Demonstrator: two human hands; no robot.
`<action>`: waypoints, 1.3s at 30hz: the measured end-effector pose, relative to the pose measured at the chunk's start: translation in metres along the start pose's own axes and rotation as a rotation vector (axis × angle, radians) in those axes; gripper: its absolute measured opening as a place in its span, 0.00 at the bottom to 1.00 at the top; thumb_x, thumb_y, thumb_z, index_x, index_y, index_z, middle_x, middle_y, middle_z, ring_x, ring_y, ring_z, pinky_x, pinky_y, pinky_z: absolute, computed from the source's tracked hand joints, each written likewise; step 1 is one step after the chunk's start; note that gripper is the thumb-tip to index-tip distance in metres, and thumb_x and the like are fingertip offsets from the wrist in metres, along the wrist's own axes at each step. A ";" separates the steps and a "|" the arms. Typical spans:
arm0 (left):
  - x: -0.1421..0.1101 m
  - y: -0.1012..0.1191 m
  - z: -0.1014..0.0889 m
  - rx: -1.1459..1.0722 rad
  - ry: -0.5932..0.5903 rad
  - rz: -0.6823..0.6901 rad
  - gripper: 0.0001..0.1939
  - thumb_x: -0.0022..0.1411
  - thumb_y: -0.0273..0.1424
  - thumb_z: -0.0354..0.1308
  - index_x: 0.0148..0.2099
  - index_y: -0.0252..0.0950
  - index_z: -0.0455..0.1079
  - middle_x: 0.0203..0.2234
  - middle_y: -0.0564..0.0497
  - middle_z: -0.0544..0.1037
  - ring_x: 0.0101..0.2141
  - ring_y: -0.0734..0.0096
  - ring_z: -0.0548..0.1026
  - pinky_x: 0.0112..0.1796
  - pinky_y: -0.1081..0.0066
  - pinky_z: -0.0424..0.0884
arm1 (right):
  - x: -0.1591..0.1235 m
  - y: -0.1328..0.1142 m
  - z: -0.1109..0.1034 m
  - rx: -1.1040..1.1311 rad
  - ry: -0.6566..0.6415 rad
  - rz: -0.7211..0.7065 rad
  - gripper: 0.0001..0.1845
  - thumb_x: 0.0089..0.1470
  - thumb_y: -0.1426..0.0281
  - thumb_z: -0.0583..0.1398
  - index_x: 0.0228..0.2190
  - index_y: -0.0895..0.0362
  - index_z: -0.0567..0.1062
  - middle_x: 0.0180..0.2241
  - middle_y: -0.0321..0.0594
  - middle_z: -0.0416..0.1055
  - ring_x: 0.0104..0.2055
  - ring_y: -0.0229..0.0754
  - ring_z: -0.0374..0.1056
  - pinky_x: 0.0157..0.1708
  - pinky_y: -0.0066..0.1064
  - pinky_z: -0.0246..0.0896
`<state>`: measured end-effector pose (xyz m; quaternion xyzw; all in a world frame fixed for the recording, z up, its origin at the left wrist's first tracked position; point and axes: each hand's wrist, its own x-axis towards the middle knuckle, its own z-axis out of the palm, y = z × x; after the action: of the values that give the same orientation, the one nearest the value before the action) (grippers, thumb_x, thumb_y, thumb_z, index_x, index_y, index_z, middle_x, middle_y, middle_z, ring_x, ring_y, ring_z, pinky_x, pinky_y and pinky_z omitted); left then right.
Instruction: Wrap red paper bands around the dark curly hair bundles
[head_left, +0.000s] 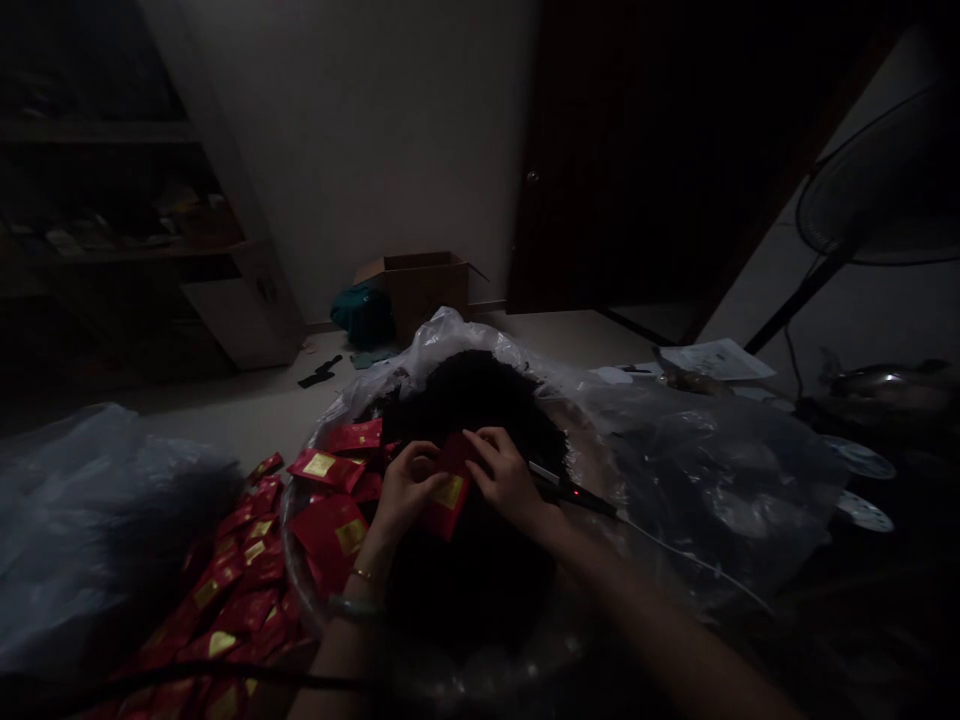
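Observation:
Both my hands hold one red packet (450,497) with a gold label, over a heap of dark loose material (472,400) in a clear plastic bag. My left hand (405,487) pinches the packet's left side, fingers closed. My right hand (504,475) grips its upper right edge, fingers curled. A thin dark tool with a small red light (574,492) and a white cord lies just right of my right hand. Several more red packets (330,500) lie along the bag's left rim.
A pile of red packets (225,610) spreads over the floor at lower left beside a plastic bag (82,520). A cardboard box (424,285) stands by the far wall, shelves (150,250) at left, a standing fan (877,200) and papers (712,360) at right.

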<state>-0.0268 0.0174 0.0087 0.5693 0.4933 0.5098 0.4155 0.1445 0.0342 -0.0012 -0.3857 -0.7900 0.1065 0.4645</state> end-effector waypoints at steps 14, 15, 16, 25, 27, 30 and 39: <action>0.002 -0.005 0.000 0.075 0.038 -0.029 0.10 0.42 0.35 0.61 0.27 0.36 0.66 0.22 0.55 0.73 0.27 0.72 0.71 0.30 0.73 0.66 | 0.005 -0.002 -0.007 -0.024 0.057 -0.004 0.12 0.55 0.72 0.57 0.41 0.53 0.75 0.36 0.44 0.70 0.39 0.47 0.65 0.41 0.42 0.65; 0.002 -0.006 0.000 0.073 0.042 -0.029 0.10 0.42 0.35 0.61 0.27 0.36 0.66 0.22 0.55 0.73 0.27 0.72 0.71 0.30 0.73 0.66 | 0.005 -0.001 -0.006 -0.017 0.063 -0.016 0.13 0.55 0.72 0.57 0.42 0.53 0.75 0.36 0.43 0.71 0.39 0.47 0.65 0.41 0.42 0.65; 0.002 -0.006 0.000 0.066 0.047 -0.033 0.10 0.42 0.35 0.61 0.27 0.36 0.66 0.22 0.55 0.73 0.27 0.72 0.71 0.30 0.73 0.67 | 0.004 0.000 -0.006 -0.011 0.069 -0.028 0.13 0.55 0.72 0.56 0.43 0.52 0.75 0.36 0.43 0.71 0.40 0.46 0.65 0.41 0.42 0.65; 0.001 -0.005 0.000 -0.027 0.054 -0.090 0.12 0.41 0.36 0.63 0.27 0.35 0.67 0.22 0.55 0.74 0.26 0.72 0.72 0.31 0.73 0.67 | 0.001 0.000 -0.006 -0.012 0.129 -0.043 0.06 0.55 0.70 0.58 0.33 0.53 0.77 0.33 0.42 0.70 0.37 0.45 0.64 0.38 0.39 0.64; -0.001 -0.002 0.002 -0.003 0.010 -0.091 0.11 0.42 0.35 0.63 0.28 0.35 0.69 0.23 0.53 0.76 0.27 0.71 0.73 0.32 0.72 0.67 | 0.002 0.000 -0.006 -0.026 0.105 -0.048 0.04 0.52 0.69 0.60 0.28 0.54 0.76 0.31 0.42 0.69 0.36 0.44 0.63 0.36 0.38 0.63; -0.002 0.000 0.001 0.072 -0.098 -0.141 0.13 0.44 0.35 0.62 0.34 0.34 0.74 0.30 0.49 0.79 0.32 0.65 0.75 0.34 0.70 0.69 | 0.005 -0.001 -0.008 -0.018 0.025 -0.043 0.05 0.50 0.71 0.62 0.24 0.55 0.73 0.26 0.40 0.68 0.34 0.44 0.63 0.35 0.36 0.62; 0.012 -0.016 -0.038 0.593 0.215 -0.114 0.19 0.42 0.35 0.64 0.40 0.33 0.75 0.43 0.41 0.76 0.46 0.52 0.71 0.46 0.59 0.65 | 0.023 0.012 -0.038 -0.058 -0.154 0.212 0.08 0.52 0.71 0.58 0.22 0.55 0.65 0.21 0.33 0.62 0.26 0.38 0.59 0.29 0.29 0.55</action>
<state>-0.0671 0.0303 0.0001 0.5798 0.6927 0.3768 0.2047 0.1758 0.0514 0.0279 -0.4709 -0.7808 0.1615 0.3774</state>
